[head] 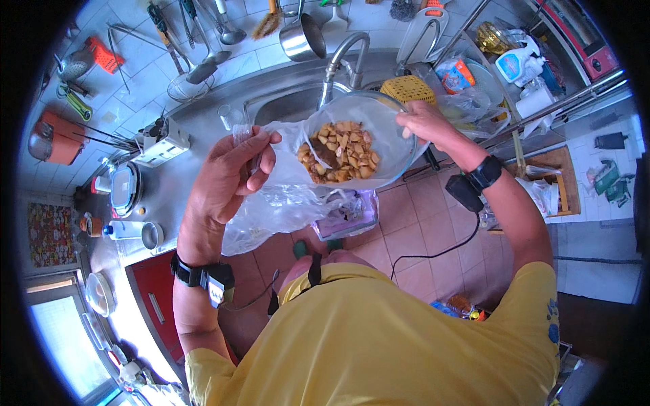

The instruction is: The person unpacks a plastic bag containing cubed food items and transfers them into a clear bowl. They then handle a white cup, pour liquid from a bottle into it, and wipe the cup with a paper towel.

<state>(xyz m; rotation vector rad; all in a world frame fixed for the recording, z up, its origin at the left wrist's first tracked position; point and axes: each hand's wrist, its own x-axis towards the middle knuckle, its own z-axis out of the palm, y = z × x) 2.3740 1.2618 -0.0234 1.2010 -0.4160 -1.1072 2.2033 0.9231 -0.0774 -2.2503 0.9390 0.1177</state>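
Note:
My right hand grips the far right rim of a clear glass bowl, which is held up in front of the sink. Diced, browned food, perhaps potato, with dark sauce lies toward the bowl's left side. My left hand pinches the gathered edge of a thin clear plastic bag. The bag spreads from those fingers to the bowl's left side and hangs below it. A pale narrow strip crosses the food; whether it is bag or utensil, I cannot tell.
Behind the bowl are a steel sink and its faucet. Below, a lilac bin stands on the tiled floor. A yellow basket sits right of the sink. A white bottle lies on the left counter. A black cable hangs at right.

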